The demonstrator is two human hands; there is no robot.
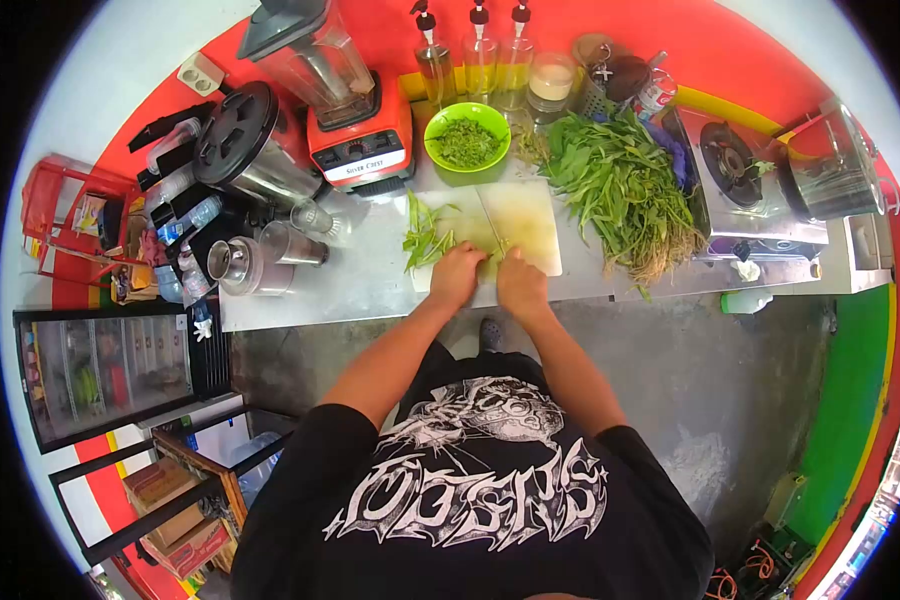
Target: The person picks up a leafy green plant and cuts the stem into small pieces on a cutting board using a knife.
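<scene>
On the white cutting board (535,215) my left hand (457,275) is closed, fingers bent over some green leaves near the board's front edge. Just to its right, my right hand (522,280) is wrapped round the handle of a knife (491,217), whose thin blade points away from me across the board. Loose green leaves (425,235) lie on the left part of the board. Behind the board a green bowl (467,143) holds chopped greens. A large heap of leafy greens with roots (625,190) rests to the right of the board.
A red blender (362,145), a big steel pot with black lid (240,140) and metal cups (260,262) stand left. Pump bottles (479,65) line the back wall. At right are a gas stove (735,165) and a steel pot (832,170).
</scene>
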